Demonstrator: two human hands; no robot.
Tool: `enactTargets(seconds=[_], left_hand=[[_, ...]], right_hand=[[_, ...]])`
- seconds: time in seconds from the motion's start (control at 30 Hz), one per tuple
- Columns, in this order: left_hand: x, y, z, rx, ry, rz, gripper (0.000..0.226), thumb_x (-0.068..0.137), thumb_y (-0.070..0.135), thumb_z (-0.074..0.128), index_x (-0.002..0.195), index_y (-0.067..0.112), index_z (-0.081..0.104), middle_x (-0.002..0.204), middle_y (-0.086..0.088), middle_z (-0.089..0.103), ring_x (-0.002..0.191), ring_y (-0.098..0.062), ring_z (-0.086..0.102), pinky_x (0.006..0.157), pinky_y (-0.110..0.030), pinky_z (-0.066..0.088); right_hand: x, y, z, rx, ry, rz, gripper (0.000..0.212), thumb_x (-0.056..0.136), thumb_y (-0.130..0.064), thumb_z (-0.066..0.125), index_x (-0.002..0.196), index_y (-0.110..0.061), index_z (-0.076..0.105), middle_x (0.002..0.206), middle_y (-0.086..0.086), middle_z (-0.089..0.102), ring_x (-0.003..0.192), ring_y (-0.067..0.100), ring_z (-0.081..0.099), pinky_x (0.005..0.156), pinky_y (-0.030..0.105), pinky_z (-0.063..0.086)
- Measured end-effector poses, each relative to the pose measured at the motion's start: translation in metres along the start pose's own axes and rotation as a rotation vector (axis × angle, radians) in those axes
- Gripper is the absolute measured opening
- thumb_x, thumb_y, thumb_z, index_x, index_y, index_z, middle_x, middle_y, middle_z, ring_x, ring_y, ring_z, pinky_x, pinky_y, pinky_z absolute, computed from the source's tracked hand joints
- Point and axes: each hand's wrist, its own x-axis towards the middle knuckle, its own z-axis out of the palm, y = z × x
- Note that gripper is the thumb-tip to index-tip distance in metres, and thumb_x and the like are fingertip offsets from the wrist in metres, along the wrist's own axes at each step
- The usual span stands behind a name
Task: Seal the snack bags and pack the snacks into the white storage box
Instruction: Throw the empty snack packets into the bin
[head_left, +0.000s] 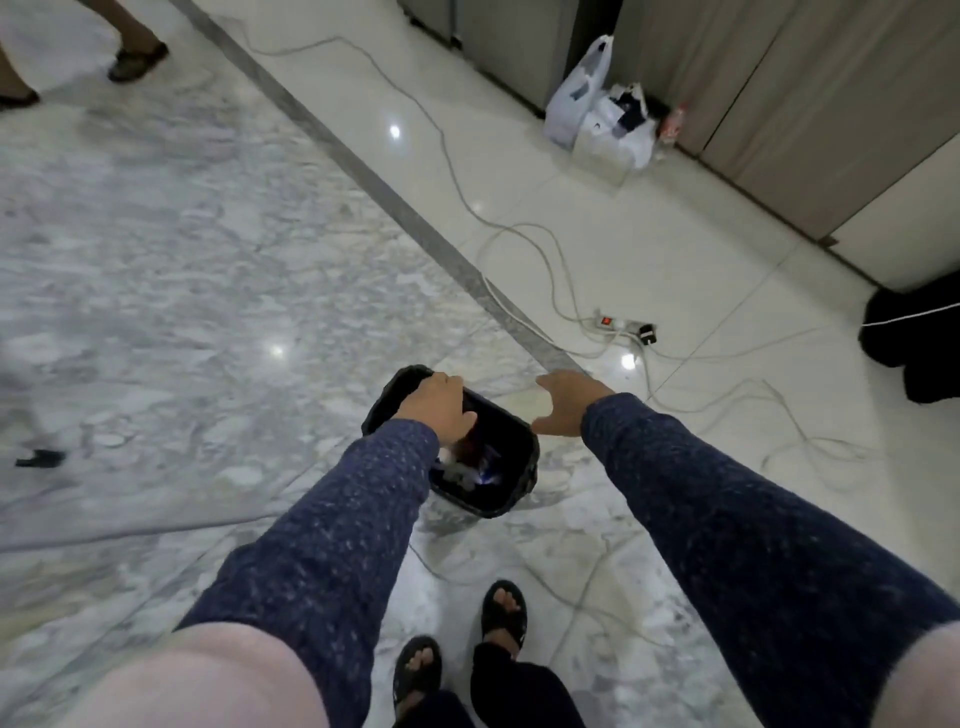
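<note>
Hands reach over a black bin (511, 457) on the floor: left hand (441, 410) curled above its opening, grasp unclear, right hand (566, 402) spread empty beside it.

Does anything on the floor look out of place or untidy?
Yes. Loose cables trail across the floor around a power strip, and plastic bags sit by the wall. The white box is not in view.

Glossy marble floor (171, 270) (ceiling lights glinting); grey border strip (363, 171); beige panelled wall (779, 104) behind loose cables (519, 228).

Head view, steeply down at floor (208, 260)
</note>
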Motion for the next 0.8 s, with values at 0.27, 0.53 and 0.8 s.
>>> enactTargets(seconds=[0.27, 0.53, 0.8], left_hand=[[-0.054, 0.103, -0.155, 0.160, 0.310, 0.159, 0.048, 0.095, 0.037, 0.046, 0.132, 0.006, 0.046, 0.133, -0.015, 0.046, 0.119, -0.030, 0.048, 0.095, -0.042, 0.045], [-0.110, 0.198, -0.234, 0.191, 0.569, 0.511, 0.041, 0.089, 0.034, 0.053, 0.119, 0.007, 0.057, 0.122, -0.011, 0.057, 0.116, -0.029, 0.052, 0.095, -0.041, 0.046], [-0.194, 0.276, -0.236, 0.312, 0.547, 0.904, 0.045, 0.090, 0.039, 0.052, 0.120, 0.005, 0.056, 0.120, -0.013, 0.053, 0.110, -0.031, 0.053, 0.091, -0.043, 0.047]], right_hand=[[-0.124, 0.024, -0.137, 0.029, 0.290, 0.124, 0.068, 0.088, -0.041, 0.058, 0.144, -0.011, 0.034, 0.150, 0.009, 0.036, 0.136, 0.027, 0.037, 0.108, 0.035, 0.034], [-0.261, 0.047, -0.191, 0.047, 0.593, 0.404, 0.054, 0.085, -0.041, 0.059, 0.124, -0.003, 0.057, 0.125, 0.014, 0.061, 0.112, 0.032, 0.057, 0.094, 0.037, 0.049], [-0.412, 0.035, -0.130, 0.208, 0.727, 0.834, 0.049, 0.089, -0.042, 0.056, 0.119, -0.004, 0.060, 0.114, 0.012, 0.063, 0.105, 0.029, 0.059, 0.083, 0.033, 0.049]])
